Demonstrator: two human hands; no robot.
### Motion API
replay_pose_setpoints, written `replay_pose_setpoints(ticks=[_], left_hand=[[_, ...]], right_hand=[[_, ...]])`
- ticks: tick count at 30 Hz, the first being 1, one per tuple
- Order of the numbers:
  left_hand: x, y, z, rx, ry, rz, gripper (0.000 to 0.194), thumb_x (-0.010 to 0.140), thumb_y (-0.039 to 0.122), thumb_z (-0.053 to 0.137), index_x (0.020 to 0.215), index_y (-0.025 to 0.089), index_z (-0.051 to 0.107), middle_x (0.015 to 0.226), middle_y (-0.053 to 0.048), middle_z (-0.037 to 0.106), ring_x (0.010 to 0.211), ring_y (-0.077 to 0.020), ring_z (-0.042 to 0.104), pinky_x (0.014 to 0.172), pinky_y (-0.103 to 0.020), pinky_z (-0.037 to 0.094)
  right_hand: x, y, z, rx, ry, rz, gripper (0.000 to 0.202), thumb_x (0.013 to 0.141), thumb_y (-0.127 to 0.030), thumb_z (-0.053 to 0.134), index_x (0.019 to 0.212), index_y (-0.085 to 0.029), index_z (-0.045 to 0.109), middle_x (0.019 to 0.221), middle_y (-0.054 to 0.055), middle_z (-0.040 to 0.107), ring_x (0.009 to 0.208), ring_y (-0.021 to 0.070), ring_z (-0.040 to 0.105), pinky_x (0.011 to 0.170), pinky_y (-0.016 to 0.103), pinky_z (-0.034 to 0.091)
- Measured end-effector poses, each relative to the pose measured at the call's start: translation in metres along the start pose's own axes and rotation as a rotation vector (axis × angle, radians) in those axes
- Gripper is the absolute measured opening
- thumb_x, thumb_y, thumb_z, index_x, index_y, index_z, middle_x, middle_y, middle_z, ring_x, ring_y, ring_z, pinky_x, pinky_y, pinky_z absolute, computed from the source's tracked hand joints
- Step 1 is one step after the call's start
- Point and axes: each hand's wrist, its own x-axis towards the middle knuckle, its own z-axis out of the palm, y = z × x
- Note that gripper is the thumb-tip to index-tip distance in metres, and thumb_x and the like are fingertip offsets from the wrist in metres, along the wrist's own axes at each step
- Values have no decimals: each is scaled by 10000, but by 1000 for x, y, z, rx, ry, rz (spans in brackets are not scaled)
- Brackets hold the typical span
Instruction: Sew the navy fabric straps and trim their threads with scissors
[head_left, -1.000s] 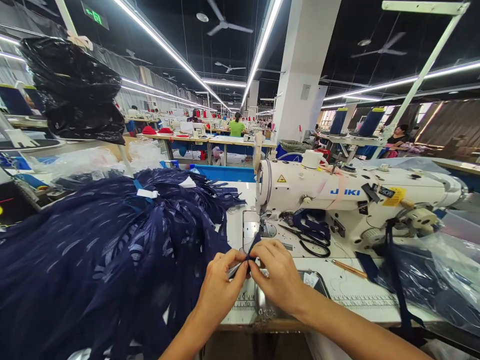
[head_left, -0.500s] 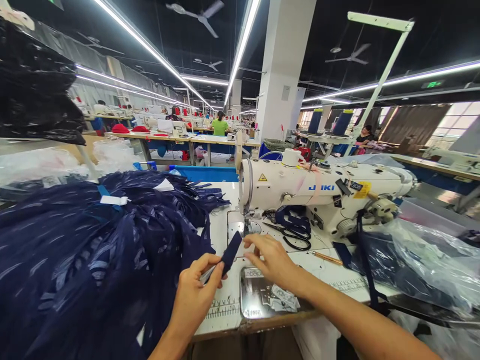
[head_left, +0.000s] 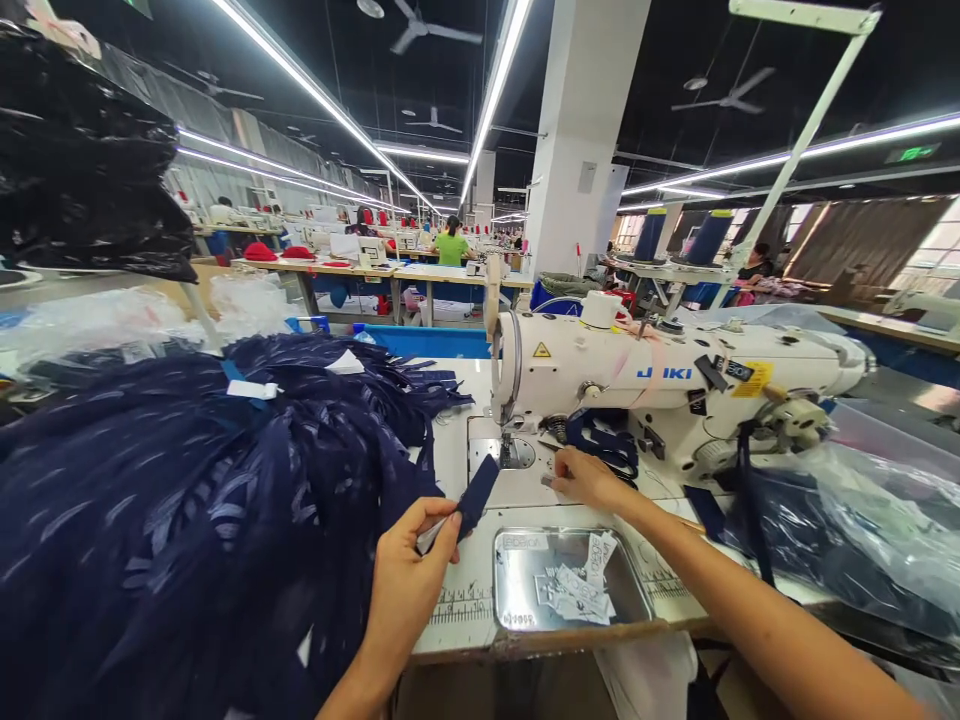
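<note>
My left hand [head_left: 416,560] pinches a short navy fabric strip [head_left: 478,492] between thumb and fingers, its free end pointing up toward the needle area of the white sewing machine [head_left: 592,365]. A small white piece shows under that thumb. Over the machine bed, my right hand [head_left: 589,480] has its fingers curled together beside the black-handled scissors [head_left: 551,445], covering much of them. Whether it grips them or something small at the fingertips, I cannot make out. Below lies a metal tray [head_left: 517,600] with several white printed labels [head_left: 581,592].
A large heap of navy strips [head_left: 225,500] covers the left side. Clear plastic bags [head_left: 862,520] with dark fabric lie at the right. Behind the scissors sits a navy bundle [head_left: 592,430]. A ruler tape [head_left: 465,607] runs along the table's front edge.
My right hand has moved right, away from the strip's end, to the scissors, and its fingers have closed. My left hand still holds the strip. The whole view has shifted slightly.
</note>
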Motion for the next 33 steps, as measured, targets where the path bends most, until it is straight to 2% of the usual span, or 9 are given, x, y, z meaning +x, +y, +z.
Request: replay_pose_setpoints(ticks=[2,5,7,8,10,12,16,23,33], left_hand=[[-1,0,1,-28,31,-5,186,648,343,578,651,160,609,456,32,544,447,-116,513,492,-215,432],[-2,-2,4,-78,73,-16,163,630,315,600,649,155,622,522,19,589,471,-114,535,487,-204,447],[-3,-1,6,-119,91,-20,147,626,299,609,645,154,625,558,17,608,480,-109,546,484,-194,459],[-4,-1,8,-130,96,-17,141,627,293,611,642,154,626,568,17,611,486,-108,550,486,-191,465],[-6,0,10,-131,108,11,137,631,289,613,643,154,630,584,14,615,502,-110,556,492,-191,476],[-8,1,12,-110,128,64,131,637,282,611,650,154,637,594,9,616,512,-114,557,500,-197,479],[-11,-1,13,-44,161,180,99,651,250,602,652,161,647,592,3,619,527,-121,563,550,-216,479],[-13,-6,13,44,151,304,89,701,224,581,661,168,637,604,3,622,570,-127,573,585,-223,473],[-11,-13,14,103,200,571,70,710,125,595,726,178,638,647,7,636,604,-119,577,578,-213,477]], right_hand=[[-6,-10,-1,65,44,-17,191,690,-131,542,565,-197,414,572,-31,475,516,129,473,482,233,343],[-22,-45,-5,237,137,-77,201,770,-193,445,591,-205,354,657,-4,486,653,145,502,594,260,409],[-34,-76,-9,556,219,-145,189,771,-212,449,610,-204,348,761,22,508,746,154,503,660,274,418],[-39,-91,-10,663,219,-161,183,765,-204,451,615,-203,346,781,24,507,746,149,500,669,273,415],[-45,-115,-10,788,228,-156,176,751,-187,446,617,-206,333,807,33,507,768,154,493,664,271,407],[-46,-129,-7,839,238,-121,173,742,-189,434,611,-207,323,810,44,503,768,161,483,626,264,398],[-41,-135,1,886,252,-66,168,725,-204,417,598,-210,307,785,48,494,751,165,464,575,253,382],[-41,-134,8,911,285,-46,183,707,-200,422,578,-211,292,748,37,482,729,160,451,559,246,355],[-40,-137,4,918,195,8,189,708,-179,416,585,-210,276,759,11,454,751,148,428,647,251,321]])
